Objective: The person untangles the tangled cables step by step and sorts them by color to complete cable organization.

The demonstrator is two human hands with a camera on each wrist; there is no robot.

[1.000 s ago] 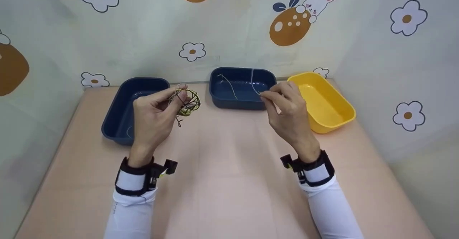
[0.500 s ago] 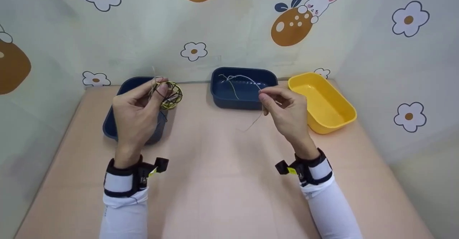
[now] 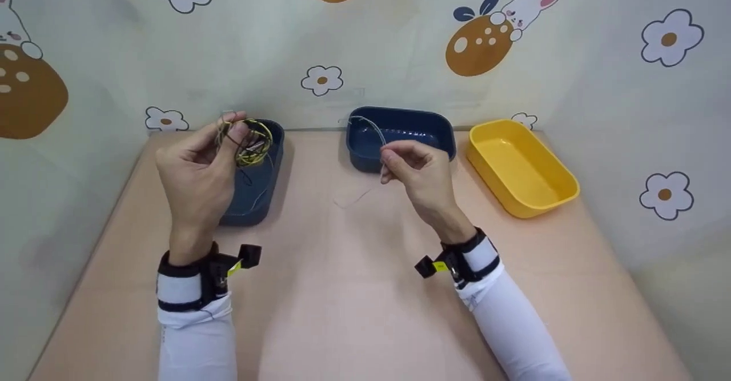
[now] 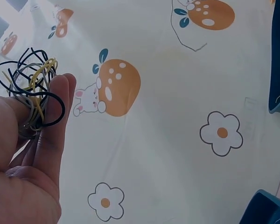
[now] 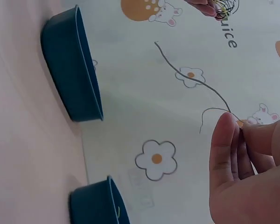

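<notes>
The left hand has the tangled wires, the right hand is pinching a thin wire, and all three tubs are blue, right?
Not all blue: the head view shows the rightmost tub is yellow; the other two tubs are blue. The left hand has the tangled wires, and the right hand pinches a thin wire.

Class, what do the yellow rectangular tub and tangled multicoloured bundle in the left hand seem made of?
Yellow rectangular tub: probably plastic, glossy, with highlights and rounded corners.
Tangled multicoloured bundle: perhaps plastic-coated wire, smooth-looking, strands holding open loops.
</notes>
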